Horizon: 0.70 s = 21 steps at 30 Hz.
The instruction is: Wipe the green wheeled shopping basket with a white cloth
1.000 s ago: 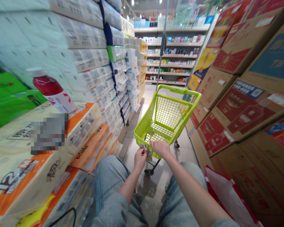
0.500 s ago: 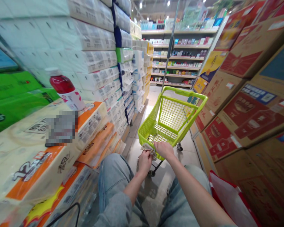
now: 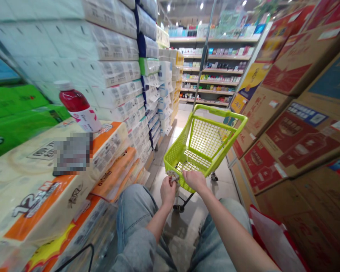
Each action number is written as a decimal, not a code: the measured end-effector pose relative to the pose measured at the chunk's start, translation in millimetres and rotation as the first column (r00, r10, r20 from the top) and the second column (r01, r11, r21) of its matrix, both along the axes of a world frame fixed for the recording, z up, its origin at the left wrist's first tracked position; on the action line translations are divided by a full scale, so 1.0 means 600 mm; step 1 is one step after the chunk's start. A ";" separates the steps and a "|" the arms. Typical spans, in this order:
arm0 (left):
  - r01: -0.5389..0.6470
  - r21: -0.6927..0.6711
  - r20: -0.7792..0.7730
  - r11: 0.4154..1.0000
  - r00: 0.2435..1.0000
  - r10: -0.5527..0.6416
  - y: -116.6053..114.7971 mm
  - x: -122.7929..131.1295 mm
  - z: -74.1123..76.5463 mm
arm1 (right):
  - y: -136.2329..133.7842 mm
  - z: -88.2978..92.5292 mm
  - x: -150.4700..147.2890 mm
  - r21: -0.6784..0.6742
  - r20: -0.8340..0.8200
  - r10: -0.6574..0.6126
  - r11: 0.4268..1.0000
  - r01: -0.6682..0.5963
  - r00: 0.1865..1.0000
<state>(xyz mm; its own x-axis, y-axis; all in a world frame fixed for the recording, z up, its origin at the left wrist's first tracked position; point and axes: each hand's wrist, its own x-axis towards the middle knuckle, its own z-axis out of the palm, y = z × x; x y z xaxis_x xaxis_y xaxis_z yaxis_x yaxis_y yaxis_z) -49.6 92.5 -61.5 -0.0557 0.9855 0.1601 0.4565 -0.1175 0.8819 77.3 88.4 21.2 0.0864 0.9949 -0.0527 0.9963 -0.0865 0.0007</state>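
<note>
In front of my knees stands a lime-green shopping cart point(image 3: 200, 134) with a mesh basket and dark wheels. My left hand point(image 3: 168, 190) is closed on a crumpled pale cloth point(image 3: 173, 175), pressed against the cart's near left corner. The cloth's far side is partly hidden by my fingers. Over the basket's near rim, my right hand point(image 3: 195, 180) is closed, gripping that edge. Inside the basket only the slatted bottom shows.
Wrapped tissue packs point(image 3: 113, 71) rise in a tall stack on the left. A red-capped-white bottle point(image 3: 81, 107) and a blurred flat object point(image 3: 73, 153) lie on a tissue pack. Cartons point(image 3: 294, 132) line the right. Shelves point(image 3: 215, 56) stand at the back.
My left hand with the cloth has shifted slightly left and up along the cart's near corner. My right hand stays on the rim, and the cart has barely moved.
</note>
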 end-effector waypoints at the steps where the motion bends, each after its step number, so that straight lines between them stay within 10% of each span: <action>1: 0.004 -0.002 -0.021 1.000 1.000 -0.004 0.000 0.005 0.000 | 0.000 -0.001 -0.001 0.003 -0.003 -0.002 1.000 0.002 1.000; 14: 0.211 0.020 -0.106 0.977 0.972 -0.208 -0.033 0.027 0.001 | 0.003 -0.002 0.009 -0.003 0.017 0.032 0.999 -0.032 0.999; 21: 0.074 0.035 -0.110 0.997 0.992 -0.070 -0.032 0.030 0.010 | -0.001 0.002 0.003 -0.006 -0.017 0.008 1.000 -0.008 1.000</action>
